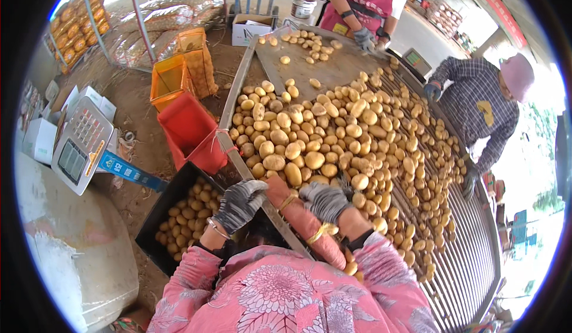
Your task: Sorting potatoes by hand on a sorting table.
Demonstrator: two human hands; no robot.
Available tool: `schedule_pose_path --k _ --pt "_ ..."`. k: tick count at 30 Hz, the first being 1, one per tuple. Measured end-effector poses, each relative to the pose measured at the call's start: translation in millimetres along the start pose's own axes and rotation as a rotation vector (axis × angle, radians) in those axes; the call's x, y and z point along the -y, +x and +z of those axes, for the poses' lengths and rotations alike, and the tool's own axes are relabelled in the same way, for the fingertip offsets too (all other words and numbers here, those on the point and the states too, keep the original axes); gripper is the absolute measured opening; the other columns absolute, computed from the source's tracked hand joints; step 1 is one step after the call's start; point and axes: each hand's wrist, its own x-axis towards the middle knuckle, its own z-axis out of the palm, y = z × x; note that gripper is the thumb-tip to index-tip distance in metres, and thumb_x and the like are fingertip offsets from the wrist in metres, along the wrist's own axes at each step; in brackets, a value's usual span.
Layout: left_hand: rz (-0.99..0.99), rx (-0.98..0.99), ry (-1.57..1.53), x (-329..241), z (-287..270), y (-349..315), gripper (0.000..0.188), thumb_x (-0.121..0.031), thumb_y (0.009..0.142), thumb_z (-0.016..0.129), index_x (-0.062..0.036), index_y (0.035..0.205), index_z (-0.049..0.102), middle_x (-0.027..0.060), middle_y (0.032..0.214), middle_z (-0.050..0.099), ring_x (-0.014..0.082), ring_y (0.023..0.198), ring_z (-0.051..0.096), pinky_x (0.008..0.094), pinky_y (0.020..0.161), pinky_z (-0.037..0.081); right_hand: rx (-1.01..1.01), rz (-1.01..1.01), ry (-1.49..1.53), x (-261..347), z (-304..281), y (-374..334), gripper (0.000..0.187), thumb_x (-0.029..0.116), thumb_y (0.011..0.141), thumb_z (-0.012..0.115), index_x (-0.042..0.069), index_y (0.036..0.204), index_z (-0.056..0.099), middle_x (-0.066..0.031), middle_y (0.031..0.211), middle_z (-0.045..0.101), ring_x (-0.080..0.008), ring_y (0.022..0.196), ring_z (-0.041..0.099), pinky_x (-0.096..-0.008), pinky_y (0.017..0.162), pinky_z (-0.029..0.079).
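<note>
My left hand (241, 205), in a grey and black knit glove, is over the table's near edge, above a black crate (156, 237) part-filled with potatoes (189, 211). Its fingers are curled closed; what they hold, if anything, is hidden. My right hand (326, 202), gloved alike, reaches over the edge into the potato heap (310, 145). Its fingers bend round a potato (319, 179) at their tips, partly covered by the glove. Between my hands runs a reddish-brown padded roll (307, 223), tied with yellow cord along the table's edge.
The slatted metal sorting table (465, 261) stretches right. Two gloved co-workers (363, 11) (482, 95) stand at its far and right sides. To the left are a red crate (187, 130), an orange crate (168, 80), a scale display (83, 145) and stacked sacks (164, 23).
</note>
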Motion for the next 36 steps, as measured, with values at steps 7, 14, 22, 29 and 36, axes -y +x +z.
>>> schedule_pose_path --k 7,14,22,29,36 --pt "0.213 0.504 0.526 6.6 53.1 85.5 0.026 -0.013 0.086 0.053 -0.0137 0.109 0.064 0.0107 0.115 0.06 0.031 0.097 0.062 0.0435 0.08 0.051 -0.117 0.006 0.115 -6.0 32.2 -29.1 0.026 0.016 0.081 0.057 0.012 0.105 0.065 -0.0188 0.111 0.055 -0.0345 0.095 0.062 -0.0446 0.078 0.051" --pt "0.368 0.751 0.702 4.7 76.4 128.4 0.03 -0.015 0.088 0.053 -0.0118 0.117 0.058 0.0169 0.115 0.057 0.0334 0.082 0.065 0.043 0.067 0.053 -0.165 0.106 0.199 -11.2 35.9 -56.6 0.031 0.017 0.081 0.059 0.015 0.112 0.065 -0.0153 0.107 0.056 -0.0352 0.09 0.061 -0.0436 0.076 0.051" --pt "0.07 0.315 0.031 10.8 56.3 110.3 0.041 -0.017 0.071 0.077 -0.0031 0.104 0.059 0.017 0.105 0.061 0.0334 0.089 0.063 0.0393 0.078 0.051 -0.199 0.112 0.345 -10.6 37.0 -57.9 0.034 0.019 0.081 0.059 0.017 0.114 0.063 -0.0147 0.108 0.057 -0.0337 0.093 0.061 -0.0432 0.078 0.051" --pt "-0.43 0.27 -0.915 -15.7 52.9 92.7 0.05 -0.013 0.073 0.079 -0.0043 0.116 0.055 0.0034 0.104 0.06 0.0129 0.095 0.06 0.0281 0.083 0.051 -0.357 0.206 0.899 -8.0 -4.2 -44.0 0.052 0.02 0.083 0.071 0.008 0.128 0.05 -0.0147 0.112 0.063 -0.0282 0.095 0.063 -0.0357 0.078 0.052" --pt "-0.045 0.222 -0.513 -48.2 50.3 89.7 0.046 -0.023 0.076 0.079 -0.0005 0.108 0.057 0.0033 0.089 0.062 0.0122 0.08 0.062 0.028 0.072 0.053 -0.569 0.09 0.948 5.8 -27.5 -36.1 0.063 0.02 0.08 0.076 0.007 0.134 0.045 -0.0125 0.115 0.063 -0.0237 0.107 0.06 -0.0346 0.092 0.047"
